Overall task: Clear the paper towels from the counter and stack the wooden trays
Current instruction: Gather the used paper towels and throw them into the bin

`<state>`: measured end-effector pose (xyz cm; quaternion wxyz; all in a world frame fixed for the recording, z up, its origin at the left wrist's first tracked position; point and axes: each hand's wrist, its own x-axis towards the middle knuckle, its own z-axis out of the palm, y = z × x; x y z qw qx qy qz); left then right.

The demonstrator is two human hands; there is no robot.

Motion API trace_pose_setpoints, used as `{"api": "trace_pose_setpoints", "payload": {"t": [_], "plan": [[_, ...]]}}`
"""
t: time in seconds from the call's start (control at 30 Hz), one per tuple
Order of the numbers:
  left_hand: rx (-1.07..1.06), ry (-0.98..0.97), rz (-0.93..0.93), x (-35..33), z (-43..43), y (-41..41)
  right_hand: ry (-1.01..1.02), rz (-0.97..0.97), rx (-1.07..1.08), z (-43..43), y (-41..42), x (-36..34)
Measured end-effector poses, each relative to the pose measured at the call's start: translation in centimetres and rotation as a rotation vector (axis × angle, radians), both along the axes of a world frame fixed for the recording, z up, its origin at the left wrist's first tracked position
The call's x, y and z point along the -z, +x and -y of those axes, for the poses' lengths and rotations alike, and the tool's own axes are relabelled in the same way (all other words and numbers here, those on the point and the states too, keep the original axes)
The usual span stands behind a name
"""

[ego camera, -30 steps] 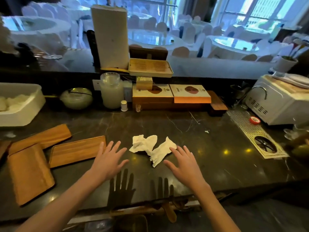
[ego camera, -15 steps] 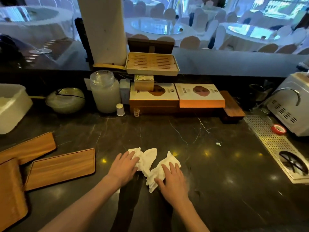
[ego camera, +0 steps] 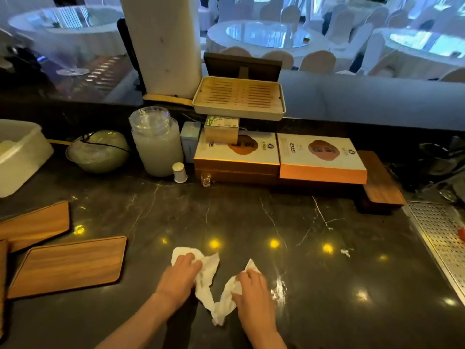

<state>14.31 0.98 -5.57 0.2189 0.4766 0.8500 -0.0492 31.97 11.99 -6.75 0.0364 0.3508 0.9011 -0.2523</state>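
Two crumpled white paper towels lie on the dark marble counter (ego camera: 251, 217) near its front edge. My left hand (ego camera: 180, 279) grips the left paper towel (ego camera: 207, 272) with curled fingers. My right hand (ego camera: 251, 290) grips the right paper towel (ego camera: 226, 298), bunching it. The two towels touch at their lower ends. To the left lie wooden trays: one flat tray (ego camera: 68, 267) closest to my hands, another (ego camera: 32, 224) behind it, and a third (ego camera: 2, 273) only a sliver at the frame's left edge.
At the back stand a jar (ego camera: 157, 144), a small white shaker (ego camera: 179, 172), a tiny glass (ego camera: 205, 178), boxed goods (ego camera: 322, 159), a slatted tea tray (ego camera: 239, 98) and a paper roll (ego camera: 163, 44). A white tub (ego camera: 17, 152) sits left, a perforated metal drain grille (ego camera: 442, 238) right. A paper scrap (ego camera: 345, 252) lies to the right of my hands.
My hands moved from hovering flat beside the towels to lying on them, and now their fingers curl and bunch the paper. The towels have been dragged toward the counter's front edge.
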Motion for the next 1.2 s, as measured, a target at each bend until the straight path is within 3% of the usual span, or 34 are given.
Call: {"api": "trace_pose_setpoints", "payload": {"t": [0.3,0.47,0.63,0.73,0.9,1.03,1.13,1.2], "plan": [[-0.239,0.373,0.206,-4.7,-2.4,-5.8,-0.017,-0.207,0.073,-6.1,-3.9,-4.9],[-0.328,0.563,0.286,-14.1,-6.8,-10.2,0.09,-0.454,0.021,-11.2,-8.9,-13.6],[-0.248,0.769,0.13,-25.0,-10.2,-12.4,0.14,-0.714,0.013,-15.2,-12.2,-24.9],[-0.202,0.967,0.144,-30.3,-10.9,-12.3,0.191,-0.886,0.063,-16.2,-13.1,-30.8],[-0.197,1.16,0.402,-36.1,-10.7,-10.4,0.082,-1.057,-0.005,-14.9,-12.5,-37.2],[-0.301,1.194,0.58,-38.4,-10.2,-8.6,-0.062,-1.107,-0.028,-13.3,-11.7,-38.8],[-0.434,1.221,1.027,-38.5,-9.3,-7.6,-0.386,-1.102,-0.028,-12.7,-10.9,-38.2],[-0.507,1.261,1.27,-38.2,-8.6,-7.2,-0.473,-1.095,-0.005,-12.3,-10.3,-37.3]]}}
